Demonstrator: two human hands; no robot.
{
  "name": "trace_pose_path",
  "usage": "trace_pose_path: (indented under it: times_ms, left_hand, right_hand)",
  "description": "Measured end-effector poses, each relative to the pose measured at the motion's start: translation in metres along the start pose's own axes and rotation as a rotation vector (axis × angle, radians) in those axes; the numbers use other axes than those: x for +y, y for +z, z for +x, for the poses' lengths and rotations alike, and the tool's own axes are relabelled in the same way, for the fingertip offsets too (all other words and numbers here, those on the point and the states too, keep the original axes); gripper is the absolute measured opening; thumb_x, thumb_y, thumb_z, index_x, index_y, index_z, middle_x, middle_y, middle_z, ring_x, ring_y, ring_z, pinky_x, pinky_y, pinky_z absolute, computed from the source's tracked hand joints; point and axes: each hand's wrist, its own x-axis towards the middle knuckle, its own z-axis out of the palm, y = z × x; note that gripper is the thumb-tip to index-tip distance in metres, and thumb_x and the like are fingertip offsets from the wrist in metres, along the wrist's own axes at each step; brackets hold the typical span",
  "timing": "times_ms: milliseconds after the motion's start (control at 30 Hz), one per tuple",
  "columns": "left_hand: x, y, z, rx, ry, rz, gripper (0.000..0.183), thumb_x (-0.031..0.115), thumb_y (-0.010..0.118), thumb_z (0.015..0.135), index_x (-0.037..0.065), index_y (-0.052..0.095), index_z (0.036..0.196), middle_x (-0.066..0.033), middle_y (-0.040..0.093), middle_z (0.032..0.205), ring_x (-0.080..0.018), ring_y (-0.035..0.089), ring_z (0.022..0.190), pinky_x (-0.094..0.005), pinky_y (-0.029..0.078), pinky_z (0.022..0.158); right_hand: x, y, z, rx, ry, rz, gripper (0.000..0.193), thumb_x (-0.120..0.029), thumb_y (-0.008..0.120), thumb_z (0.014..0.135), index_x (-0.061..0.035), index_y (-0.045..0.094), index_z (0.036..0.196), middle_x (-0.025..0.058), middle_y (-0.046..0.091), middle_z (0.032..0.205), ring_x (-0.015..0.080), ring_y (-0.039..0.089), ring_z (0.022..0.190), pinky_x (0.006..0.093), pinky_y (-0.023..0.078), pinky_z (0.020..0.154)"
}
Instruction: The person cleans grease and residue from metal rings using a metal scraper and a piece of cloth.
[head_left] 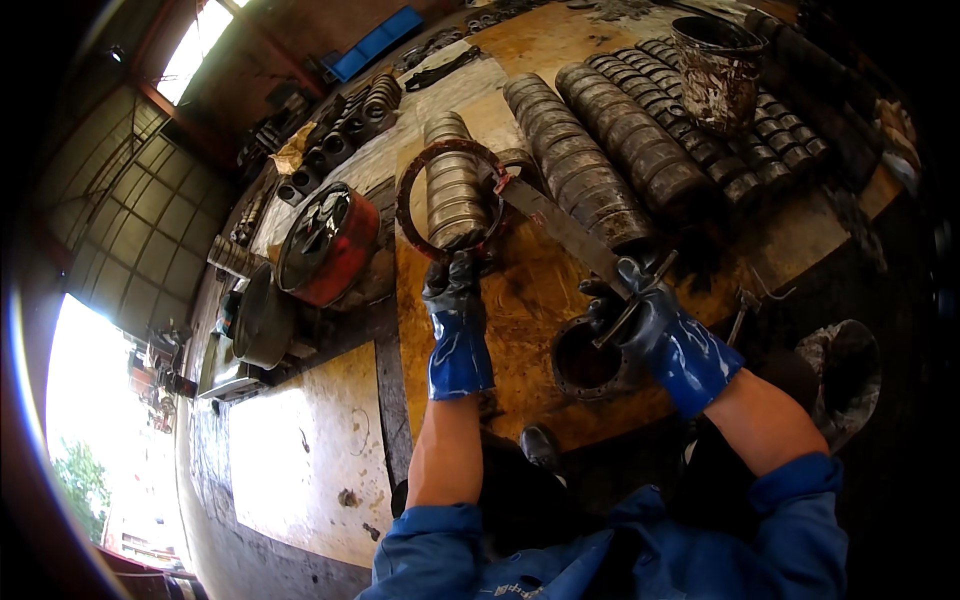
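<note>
My left hand (455, 285), in a blue and dark rubber glove, is closed on the lower edge of a reddish-brown ring (407, 205) held up off the floor. My right hand (648, 315), gloved alike, grips a long flat metal bar (565, 232) with a thin crosswise rod (667, 265) at its near end. The bar's far end reaches the ring's right side and seems to touch it. Through the ring shows a row of pale metal rings (455, 190) lying on its side. Below my right hand is a dark round hollow part (588, 365).
Long rows of ribbed metal rings (575, 150) lie beyond on the stained boards (430, 350). A spattered bucket (715, 85) stands at the far right, a red drum (345, 260) at the left. At right, another bucket (850, 385) lies tipped near a T-shaped tool (742, 312).
</note>
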Motion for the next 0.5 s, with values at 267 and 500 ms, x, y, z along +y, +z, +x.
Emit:
trace_pose_path:
  times_ms: [267, 500]
  left_hand:
    - [-0.014, -0.022, 0.008, -0.024, 0.007, -0.002, 0.028, 0.015, 0.052, 0.097, -0.003, 0.058, 0.118, -0.0131, 0.064, 0.115, -0.019, 0.061, 0.101, -0.0307, 0.05, 0.089]
    - [-0.004, 0.002, -0.007, 0.052, -0.036, -0.002, 0.024, 0.014, 0.055, 0.096, -0.001, 0.061, 0.114, -0.011, 0.066, 0.106, -0.0175, 0.063, 0.089, -0.0288, 0.053, 0.078]
  right_hand:
    - [-0.006, -0.013, 0.001, -0.041, 0.009, 0.02, 0.035, -0.034, 0.054, 0.094, -0.0075, 0.052, 0.118, 0.0179, 0.066, 0.095, 0.027, 0.065, 0.067, 0.043, 0.054, 0.058]
    - [-0.014, -0.031, 0.01, -0.232, 0.037, 0.198, 0.042, -0.033, 0.05, 0.096, -0.0022, 0.047, 0.125, 0.0258, 0.057, 0.114, 0.0325, 0.065, 0.079, 0.0527, 0.057, 0.061]
